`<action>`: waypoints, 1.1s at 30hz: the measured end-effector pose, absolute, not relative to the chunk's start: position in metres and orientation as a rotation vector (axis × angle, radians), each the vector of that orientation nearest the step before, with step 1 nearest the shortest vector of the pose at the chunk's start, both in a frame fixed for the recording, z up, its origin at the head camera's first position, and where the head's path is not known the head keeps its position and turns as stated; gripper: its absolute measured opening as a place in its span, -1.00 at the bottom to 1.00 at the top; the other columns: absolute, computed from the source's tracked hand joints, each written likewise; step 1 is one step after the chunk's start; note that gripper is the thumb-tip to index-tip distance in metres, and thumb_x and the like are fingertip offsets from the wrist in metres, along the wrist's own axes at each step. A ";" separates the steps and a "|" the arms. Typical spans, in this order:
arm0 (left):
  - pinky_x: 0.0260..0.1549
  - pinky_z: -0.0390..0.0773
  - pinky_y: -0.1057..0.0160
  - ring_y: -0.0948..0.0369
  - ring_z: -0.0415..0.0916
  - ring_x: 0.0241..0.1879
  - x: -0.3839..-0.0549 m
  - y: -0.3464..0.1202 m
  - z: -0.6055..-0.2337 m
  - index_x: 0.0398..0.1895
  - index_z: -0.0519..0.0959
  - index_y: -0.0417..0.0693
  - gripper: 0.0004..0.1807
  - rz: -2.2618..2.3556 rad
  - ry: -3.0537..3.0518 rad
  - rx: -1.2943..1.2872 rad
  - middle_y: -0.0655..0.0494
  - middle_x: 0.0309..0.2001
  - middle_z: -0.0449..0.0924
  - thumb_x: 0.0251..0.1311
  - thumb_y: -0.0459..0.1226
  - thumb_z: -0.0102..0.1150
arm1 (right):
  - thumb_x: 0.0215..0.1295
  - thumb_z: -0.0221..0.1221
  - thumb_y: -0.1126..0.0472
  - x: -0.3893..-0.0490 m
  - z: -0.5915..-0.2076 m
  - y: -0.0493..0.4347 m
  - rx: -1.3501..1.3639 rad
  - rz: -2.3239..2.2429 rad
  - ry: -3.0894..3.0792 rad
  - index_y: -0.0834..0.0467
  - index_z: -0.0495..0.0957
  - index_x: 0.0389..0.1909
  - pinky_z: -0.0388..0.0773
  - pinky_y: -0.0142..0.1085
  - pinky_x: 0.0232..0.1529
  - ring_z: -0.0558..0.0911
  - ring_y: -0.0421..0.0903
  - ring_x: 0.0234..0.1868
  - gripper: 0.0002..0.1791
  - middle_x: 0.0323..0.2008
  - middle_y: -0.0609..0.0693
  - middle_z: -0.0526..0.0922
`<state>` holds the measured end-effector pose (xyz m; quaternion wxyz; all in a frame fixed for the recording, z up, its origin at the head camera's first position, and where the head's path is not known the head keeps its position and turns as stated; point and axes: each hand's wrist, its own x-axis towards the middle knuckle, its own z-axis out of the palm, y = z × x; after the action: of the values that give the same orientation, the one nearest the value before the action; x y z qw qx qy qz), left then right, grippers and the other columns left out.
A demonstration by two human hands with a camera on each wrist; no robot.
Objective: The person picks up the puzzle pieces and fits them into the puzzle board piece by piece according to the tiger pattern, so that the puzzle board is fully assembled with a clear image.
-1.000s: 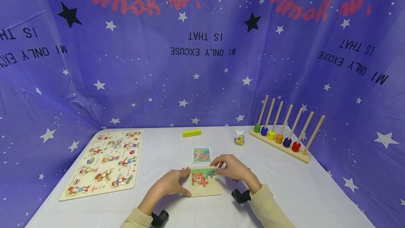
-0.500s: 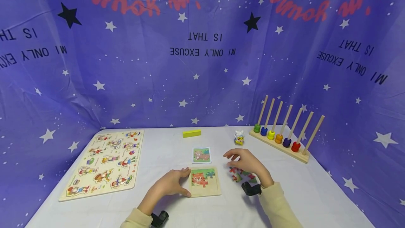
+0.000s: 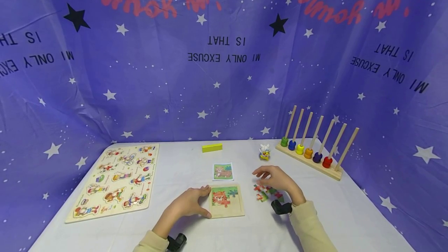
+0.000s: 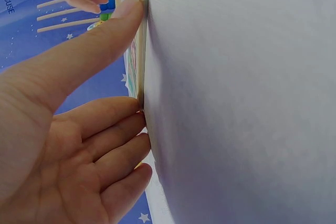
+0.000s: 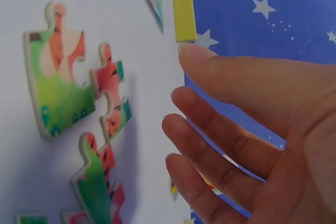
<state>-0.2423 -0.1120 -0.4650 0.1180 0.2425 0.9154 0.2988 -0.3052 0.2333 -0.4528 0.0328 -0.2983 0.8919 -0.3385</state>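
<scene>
Left hand steadies the tiger puzzle, right hand over loose pieces

The left hand [image 3: 190, 201] rests against the left side of a square pale-wood puzzle board [image 3: 236, 210], its thumb and fingers spread apart and touching the edge near two corners. On the board, a partly assembled picture shows an orange tiger and some greenery, with bare wood along the right and near sides. The right hand [image 3: 275, 179] hangs just right of the board, fingers loosely bent with gaps between, above scattered red-and-green jigsaw pieces [image 3: 261, 196]. It seems to hold nothing, though contact with the pieces is hard to judge.

Just beyond the board lies a small printed animal picture card [image 3: 223, 171]. Farther back are a yellow rectangular block [image 3: 212, 147] and a small white-and-yellow figurine [image 3: 265, 152]. A wooden stand with upright pegs and coloured beads [image 3: 308, 153] is at the right.
</scene>
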 end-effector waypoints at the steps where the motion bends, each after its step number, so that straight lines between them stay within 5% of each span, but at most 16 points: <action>1: 0.31 0.16 -0.17 -0.15 0.22 0.34 -0.242 -0.112 -0.465 0.28 0.38 -0.33 -0.04 0.876 2.677 0.710 -0.20 0.34 0.30 -0.25 -0.09 0.55 | 0.22 0.26 0.35 -0.306 -0.454 0.234 -0.915 -1.042 2.743 0.28 0.59 0.01 0.59 -0.29 -0.22 0.63 0.03 -0.18 -0.69 -0.11 0.20 0.66; 33: 0.31 0.17 -0.16 -0.14 0.23 0.33 -0.242 -0.113 -0.467 0.29 0.39 -0.31 -0.04 0.864 2.686 0.711 -0.17 0.34 0.31 -0.23 -0.07 0.54 | 0.07 0.35 0.42 -0.312 -0.470 0.239 -0.810 -0.999 2.728 0.23 0.63 -0.07 0.56 -0.35 -0.28 0.58 -0.04 -0.26 -0.66 -0.27 0.01 0.63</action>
<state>-0.2422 -0.1127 -0.4670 0.1156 0.2429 0.9168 0.2950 -0.3116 0.2389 -0.4701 0.0630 -0.2682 0.9027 -0.3305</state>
